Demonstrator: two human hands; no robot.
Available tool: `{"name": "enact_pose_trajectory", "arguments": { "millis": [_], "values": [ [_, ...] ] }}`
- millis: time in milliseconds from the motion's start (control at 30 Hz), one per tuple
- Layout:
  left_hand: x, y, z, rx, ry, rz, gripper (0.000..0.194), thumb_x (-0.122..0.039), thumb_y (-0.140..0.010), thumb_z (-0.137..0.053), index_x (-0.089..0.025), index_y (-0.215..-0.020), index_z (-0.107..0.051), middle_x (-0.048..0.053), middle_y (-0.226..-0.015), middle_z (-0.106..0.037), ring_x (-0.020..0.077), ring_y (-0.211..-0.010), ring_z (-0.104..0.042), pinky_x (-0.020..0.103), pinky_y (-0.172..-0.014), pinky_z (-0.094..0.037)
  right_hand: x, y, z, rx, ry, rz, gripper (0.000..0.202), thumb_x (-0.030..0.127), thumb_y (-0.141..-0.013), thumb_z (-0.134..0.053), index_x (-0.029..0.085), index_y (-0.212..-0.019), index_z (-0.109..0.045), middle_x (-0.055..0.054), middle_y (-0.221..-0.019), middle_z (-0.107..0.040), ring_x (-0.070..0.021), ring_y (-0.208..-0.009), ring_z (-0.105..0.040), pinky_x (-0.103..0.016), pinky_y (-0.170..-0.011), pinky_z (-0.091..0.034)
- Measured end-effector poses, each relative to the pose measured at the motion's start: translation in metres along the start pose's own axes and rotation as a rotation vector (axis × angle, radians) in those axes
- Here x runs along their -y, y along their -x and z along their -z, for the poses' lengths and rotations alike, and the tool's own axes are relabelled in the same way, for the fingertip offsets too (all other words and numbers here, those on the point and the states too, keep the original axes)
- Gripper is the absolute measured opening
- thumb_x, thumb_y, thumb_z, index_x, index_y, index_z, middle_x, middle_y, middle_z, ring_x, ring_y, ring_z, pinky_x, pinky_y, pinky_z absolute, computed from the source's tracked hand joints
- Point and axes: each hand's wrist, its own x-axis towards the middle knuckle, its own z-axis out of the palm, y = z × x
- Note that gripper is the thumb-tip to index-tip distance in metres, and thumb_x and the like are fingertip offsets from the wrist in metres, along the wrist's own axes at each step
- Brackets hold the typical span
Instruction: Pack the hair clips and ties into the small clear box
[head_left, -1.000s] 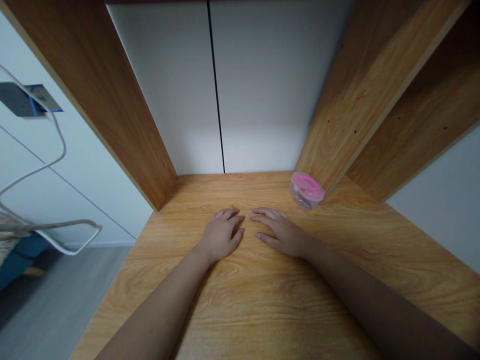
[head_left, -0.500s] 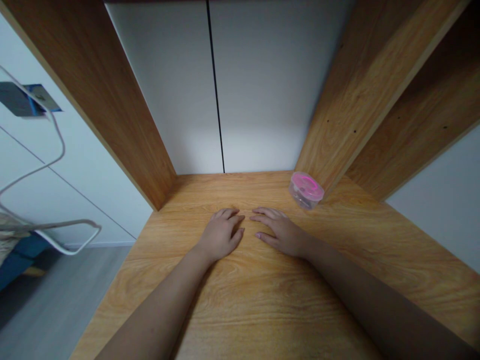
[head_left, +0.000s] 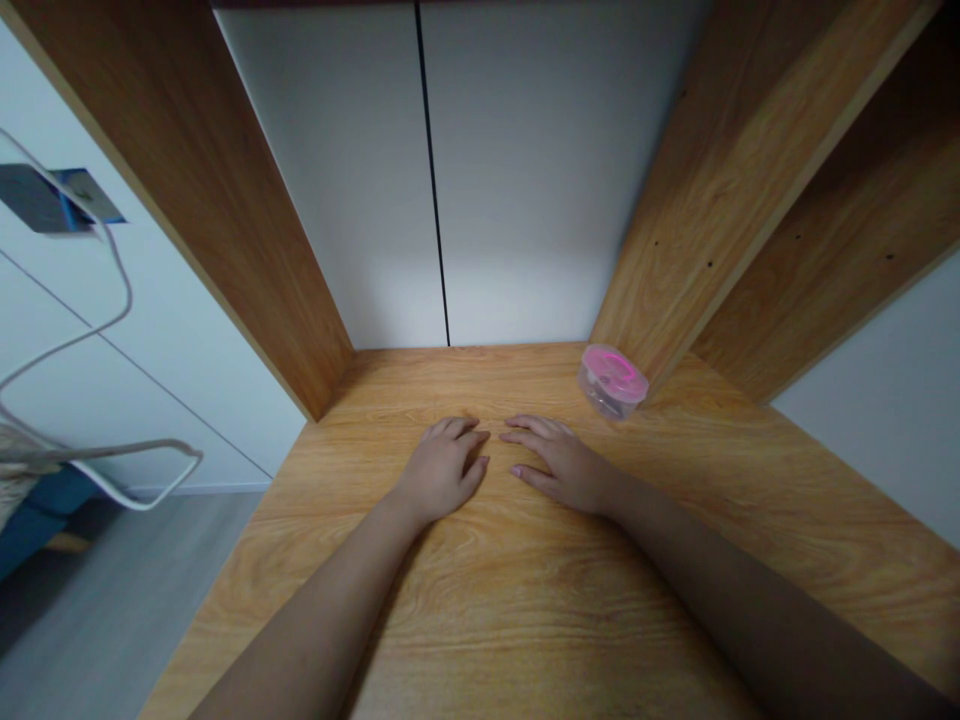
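Observation:
My left hand (head_left: 445,467) lies palm down on the wood-grain desktop (head_left: 517,620), fingers apart and holding nothing. Facing it across a small gap, my right hand (head_left: 556,462) rests on the same surface, its fingers spread and bare. Beyond my right hand, to the right, stands a round clear plastic container (head_left: 613,382) with a pink lid. Something dark shows through its wall, too unclear to name. Neither hand touches the container.
A wooden side panel (head_left: 247,230) rises at the left and a wooden upright (head_left: 697,210) behind the container. White panels (head_left: 517,180) close off the back. At far left a white cable (head_left: 126,290) hangs near a wall socket (head_left: 64,198).

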Motion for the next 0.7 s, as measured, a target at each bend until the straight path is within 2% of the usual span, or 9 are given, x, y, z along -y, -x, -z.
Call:
{"name": "enact_pose_trajectory", "arguments": {
  "millis": [567, 700],
  "values": [
    [-0.0004, 0.0003, 0.0003, 0.012, -0.011, 0.007, 0.041, -0.037, -0.097, -0.050, -0.020, -0.132, -0.063, 0.013, -0.139, -0.060, 0.0293, -0.130, -0.053, 0.047, -0.112, -0.041, -0.0004, 0.0006, -0.0011, 0.008, -0.007, -0.003, 0.049, 0.044, -0.096, -0.055, 0.023, -0.141, -0.055, -0.014, -0.149, -0.050, -0.0293, -0.139, -0.043, -0.052, -0.115, -0.034],
    [-0.0004, 0.0002, 0.0009, 0.011, -0.011, 0.006, 0.041, -0.036, -0.097, -0.050, -0.020, -0.131, -0.063, 0.013, -0.139, -0.060, 0.0295, -0.130, -0.053, 0.048, -0.112, -0.042, -0.0069, 0.0005, 0.0021, -0.087, 0.047, -0.034, 0.047, 0.039, -0.093, -0.058, 0.022, -0.137, -0.059, -0.015, -0.146, -0.052, -0.0301, -0.136, -0.047, -0.053, -0.114, -0.037]
  ]
}}
